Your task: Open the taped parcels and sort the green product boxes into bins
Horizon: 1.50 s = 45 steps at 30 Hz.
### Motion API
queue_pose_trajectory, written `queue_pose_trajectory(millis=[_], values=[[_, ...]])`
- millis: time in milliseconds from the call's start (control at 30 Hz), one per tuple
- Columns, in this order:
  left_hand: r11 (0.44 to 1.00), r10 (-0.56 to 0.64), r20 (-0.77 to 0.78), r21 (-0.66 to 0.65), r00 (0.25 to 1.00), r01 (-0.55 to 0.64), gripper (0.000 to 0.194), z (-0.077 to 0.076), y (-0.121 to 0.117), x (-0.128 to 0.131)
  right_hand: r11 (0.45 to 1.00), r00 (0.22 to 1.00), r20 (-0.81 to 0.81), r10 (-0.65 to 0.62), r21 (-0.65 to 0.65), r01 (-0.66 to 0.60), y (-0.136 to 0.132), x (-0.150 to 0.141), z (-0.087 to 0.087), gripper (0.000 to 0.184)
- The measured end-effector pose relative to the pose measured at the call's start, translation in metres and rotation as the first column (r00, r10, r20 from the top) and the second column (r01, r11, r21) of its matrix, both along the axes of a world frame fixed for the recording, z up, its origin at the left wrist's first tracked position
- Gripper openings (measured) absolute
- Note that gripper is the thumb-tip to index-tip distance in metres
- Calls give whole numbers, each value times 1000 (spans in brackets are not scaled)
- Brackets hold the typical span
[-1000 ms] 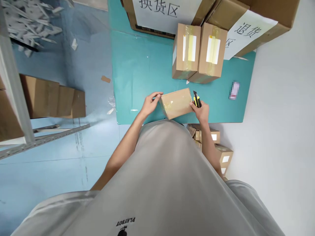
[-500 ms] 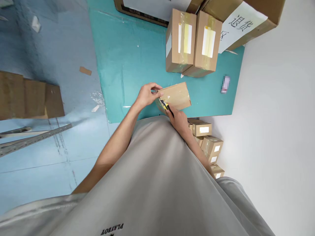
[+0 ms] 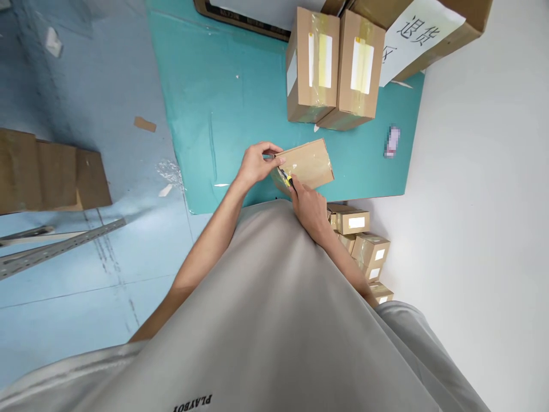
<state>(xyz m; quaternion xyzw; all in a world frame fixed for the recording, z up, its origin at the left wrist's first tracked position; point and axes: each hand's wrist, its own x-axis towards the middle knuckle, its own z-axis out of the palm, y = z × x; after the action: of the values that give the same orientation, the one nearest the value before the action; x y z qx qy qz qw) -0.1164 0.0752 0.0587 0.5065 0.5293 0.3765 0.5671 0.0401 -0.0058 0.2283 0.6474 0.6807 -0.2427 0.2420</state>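
A small brown cardboard box [image 3: 309, 161] lies at the front edge of the teal tabletop [image 3: 240, 114], with shiny clear tape on its left end. My left hand [image 3: 257, 163] grips the box's upper left corner between thumb and fingers. In my right hand [image 3: 309, 207] is a yellow and black box cutter [image 3: 289, 180], its tip against the taped left end near my left thumb. Whether the blade has gone through the tape I cannot tell.
Two taped cartons [image 3: 312, 63] with white labels stand at the back. Behind them is a larger carton [image 3: 465, 43] bearing a handwritten paper sign. Smaller boxes [image 3: 371, 254] are stacked below the table's right side. Brown cartons [image 3: 55, 174] and a metal rail [image 3: 64, 246] are at left.
The box cutter's tip has shifted slightly up and left along the box's end, toward my left thumb. My left hand keeps its hold. The whole view has tilted a little.
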Motion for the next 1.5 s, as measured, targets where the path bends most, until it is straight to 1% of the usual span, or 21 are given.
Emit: queue_pose_trajectory(millis=[167, 367, 433, 500, 667, 733, 867, 967, 1100, 1233, 1300, 1367, 1400, 1433, 1467, 1500], values=[[1000, 0, -19, -4, 1000, -1, 31, 2, -1, 0, 1000, 1000, 3, 20, -17, -20, 1, 5, -1, 63], [999, 20, -71, -31, 997, -22, 35, 13, -1, 0, 999, 999, -22, 29, -17, -29, 19, -6, -6, 58], [998, 44, -76, -42, 996, -47, 38, 16, -1, 0, 999, 999, -19, 35, -22, -35, 22, -10, -4, 56], [995, 74, -77, -55, 994, -78, 40, 17, -1, 1, 998, 999, -6, 41, -39, -42, 19, -10, 1, 53], [991, 119, -87, -58, 989, -125, 40, 14, -6, 5, 990, 997, 19, 70, -122, -67, 7, -1, 15, 49], [987, 149, -103, -40, 983, -154, 37, 12, -9, 7, 988, 997, 5, 78, -137, -76, 9, 2, 16, 47], [976, 212, -125, -20, 969, -216, 33, 9, -13, 10, 989, 995, -43, 92, -111, -96, 14, 5, 12, 44], [970, 236, -133, -21, 963, -241, 35, 8, -18, 13, 984, 990, -60, 128, -116, -135, 9, 10, 12, 43], [963, 266, -140, -2, 954, -269, 41, 5, -22, 15, 971, 974, -105, 201, -108, -212, 2, 15, 12, 42], [963, 266, -155, 3, 951, -268, 57, 1, -23, 13, 960, 955, -164, 248, -93, -265, 3, 25, 16, 46], [961, 272, -156, 1, 950, -275, 63, 2, -26, 13, 967, 956, -197, 217, -91, -239, 5, 41, 18, 47], [959, 279, -159, 0, 947, -282, 71, 4, -34, 14, 990, 963, -237, 128, -30, -139, 10, 66, 14, 47], [961, 273, -162, -4, 948, -278, 75, 6, -40, 15, 998, 964, -257, 62, 28, -57, 15, 81, 7, 47], [964, 259, -161, -11, 952, -264, 82, 9, -47, 16, 994, 960, -281, -13, 98, 42, 20, 97, -3, 46], [970, 236, -155, -22, 959, -242, 89, 11, -55, 16, 974, 947, -307, -90, 170, 148, 26, 113, -15, 45], [976, 206, -145, -35, 968, -213, 96, 13, -62, 16, 943, 929, -333, -165, 224, 247, 31, 129, -29, 44]])
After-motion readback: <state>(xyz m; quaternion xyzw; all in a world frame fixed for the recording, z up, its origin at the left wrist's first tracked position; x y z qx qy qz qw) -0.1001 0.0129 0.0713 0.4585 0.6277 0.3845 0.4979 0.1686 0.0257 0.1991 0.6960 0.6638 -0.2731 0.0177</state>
